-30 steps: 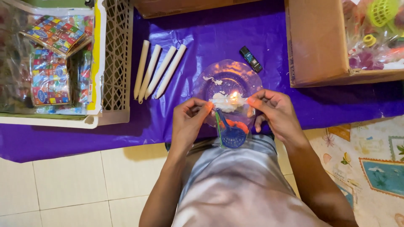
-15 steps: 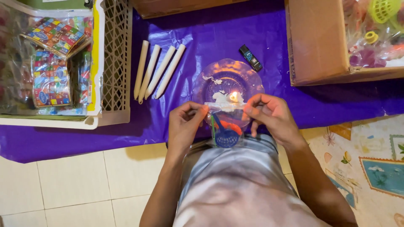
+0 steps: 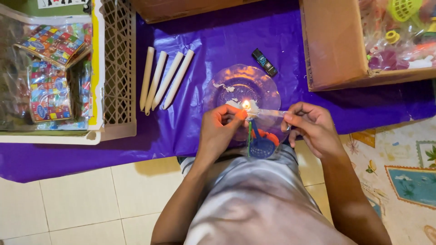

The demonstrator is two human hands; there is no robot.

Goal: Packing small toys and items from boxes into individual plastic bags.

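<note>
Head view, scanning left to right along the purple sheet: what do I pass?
Slatted crate holding colourful packets → four white candles → left hand → small flame over the clear glass plate → right hand → cardboard box of plastic toys.

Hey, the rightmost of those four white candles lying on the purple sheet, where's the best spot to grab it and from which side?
Pinch the rightmost candle across its middle, coming from above and its free right side. It lies flat and slanted, and its neighbour crowds its left, while the right flank faces bare purple sheet.
</note>
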